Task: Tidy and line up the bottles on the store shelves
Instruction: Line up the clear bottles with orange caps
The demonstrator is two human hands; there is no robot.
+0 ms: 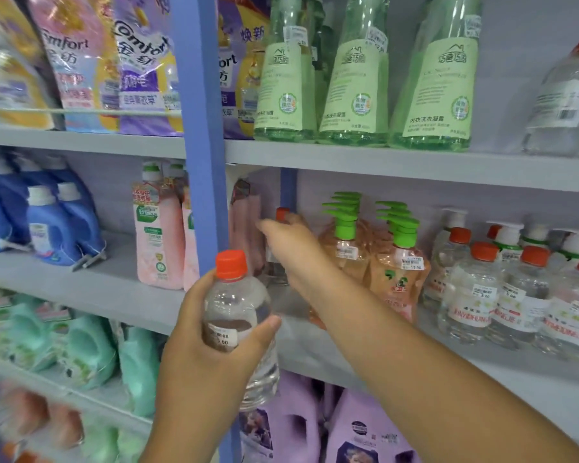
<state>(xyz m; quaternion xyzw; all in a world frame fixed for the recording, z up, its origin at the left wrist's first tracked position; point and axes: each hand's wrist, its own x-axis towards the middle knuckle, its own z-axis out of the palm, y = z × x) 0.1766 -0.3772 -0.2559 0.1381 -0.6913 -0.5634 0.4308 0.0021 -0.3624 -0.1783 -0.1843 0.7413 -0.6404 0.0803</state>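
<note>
Now the left hand (211,332) holds a clear bottle (238,325) off the shelf (315,345) while the right hand (288,243) grips another at the shelf's back left corner; best pull it forward upright.

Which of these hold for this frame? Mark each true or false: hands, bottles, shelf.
1. The left hand holds a clear bottle with an orange cap. True.
2. The right hand hangs idle below the shelves. False: it reaches into the middle shelf, onto another orange-capped bottle there.
3. The pump bottles right of that hand have green tops. True.
4. The tall green bottles stand on the bottom shelf. False: they stand on the shelf above the hands.
5. The held bottle's cap is off. False: it is on.
</note>
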